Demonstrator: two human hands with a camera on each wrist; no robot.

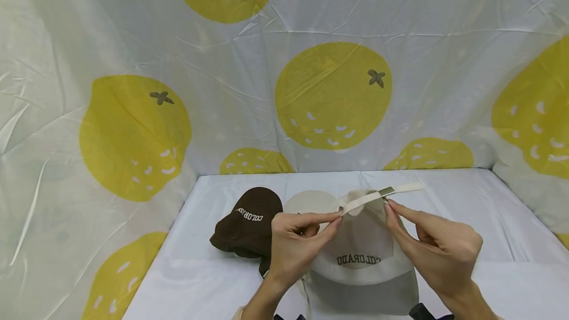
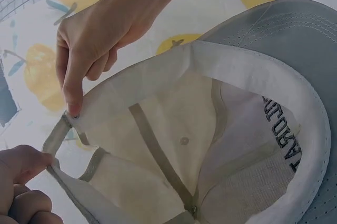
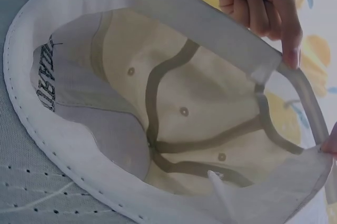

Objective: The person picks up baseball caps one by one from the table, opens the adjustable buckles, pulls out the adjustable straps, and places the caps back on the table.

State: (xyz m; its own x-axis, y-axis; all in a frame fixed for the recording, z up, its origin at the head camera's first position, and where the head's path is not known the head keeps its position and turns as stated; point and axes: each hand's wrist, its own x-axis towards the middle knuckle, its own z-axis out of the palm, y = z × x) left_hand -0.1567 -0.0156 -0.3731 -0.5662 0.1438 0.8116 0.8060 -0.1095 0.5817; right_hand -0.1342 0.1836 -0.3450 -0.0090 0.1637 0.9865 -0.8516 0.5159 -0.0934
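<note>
A cream baseball cap with a greyish brim is held with its hollow side towards me, brim down; its "COLORADO" lettering shows reversed through the cloth. Across the top runs its back strap, threaded through a metal buckle, and the loose strap end points right. My left hand pinches the strap's left end between thumb and index finger. With thumb and fingertip, my right hand pinches the strap's right end, just below the buckle. Inside the cap, seam tapes and a sweatband show in the right wrist view.
A dark brown cap lettered "COLORADO" sits left of my left hand. Another pale cap lies behind, partly hidden. White cloth covers the table, and lemon-print curtain hangs behind it and at the sides.
</note>
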